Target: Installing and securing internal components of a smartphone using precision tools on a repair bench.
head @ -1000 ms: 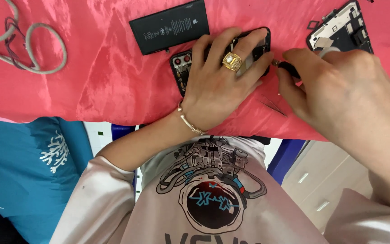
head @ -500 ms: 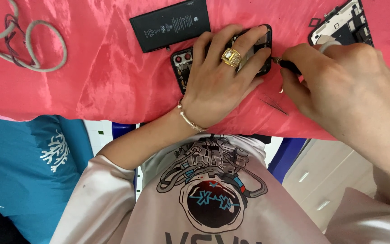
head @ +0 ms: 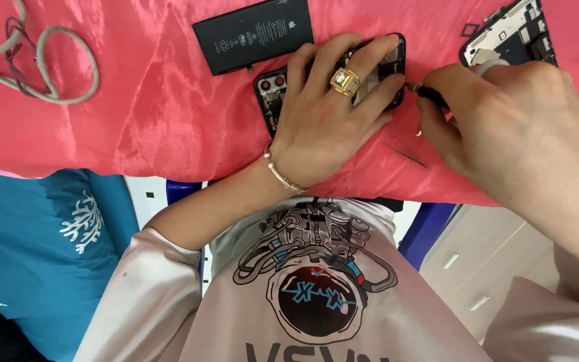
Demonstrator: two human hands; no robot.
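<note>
The left hand (head: 333,110), wearing a gold ring, lies spread flat on an opened black phone body (head: 277,94) on the pink satin cloth (head: 149,114), pinning it down. The right hand (head: 504,124) pinches a thin black-handled screwdriver (head: 429,92), its tip at the phone's right edge. A flat black rectangular battery (head: 252,35) lies just beyond the left fingers.

- Worktop cloth (head: 155,114): pink, satiny, glossy, creased;
- battery (head: 252,35): black, matt, smooth wrap;
- ring (head: 344,80): shiny gold metal;
- bracelet (head: 279,175): polished metal;
- tweezers (head: 407,154): thin metal.
</note>
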